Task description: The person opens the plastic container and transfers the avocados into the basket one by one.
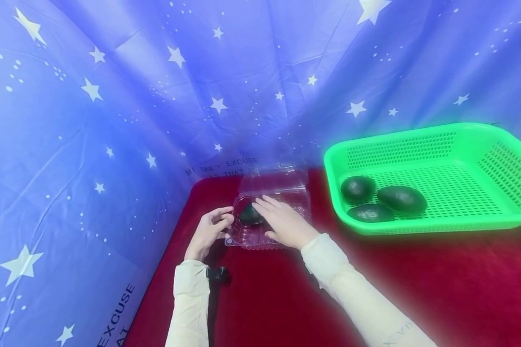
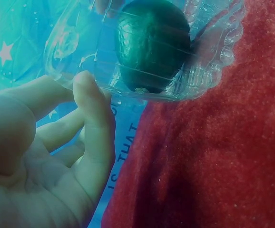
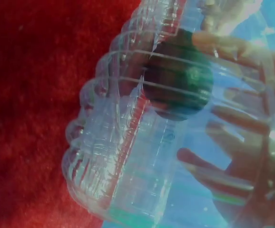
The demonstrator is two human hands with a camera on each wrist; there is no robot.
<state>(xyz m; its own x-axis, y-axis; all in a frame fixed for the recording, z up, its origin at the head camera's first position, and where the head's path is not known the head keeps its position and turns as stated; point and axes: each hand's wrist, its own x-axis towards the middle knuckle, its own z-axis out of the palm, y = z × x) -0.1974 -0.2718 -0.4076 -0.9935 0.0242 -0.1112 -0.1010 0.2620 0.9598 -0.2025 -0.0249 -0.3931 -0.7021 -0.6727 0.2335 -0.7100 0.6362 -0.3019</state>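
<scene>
A clear plastic clamshell container stands on the red cloth with its lid raised at the back. One dark avocado lies in its left part. At the container's left rim, my left hand pinches the edge between thumb and finger; the left wrist view shows the thumb against the plastic. My right hand reaches over the container, its fingers extended and touching the avocado's right side. Through the clear wall, the right wrist view shows those fingers beside the avocado.
To the right stands a green plastic basket with three dark avocados in its left part. A blue curtain with white stars hangs behind and to the left. Red cloth covers the table in front.
</scene>
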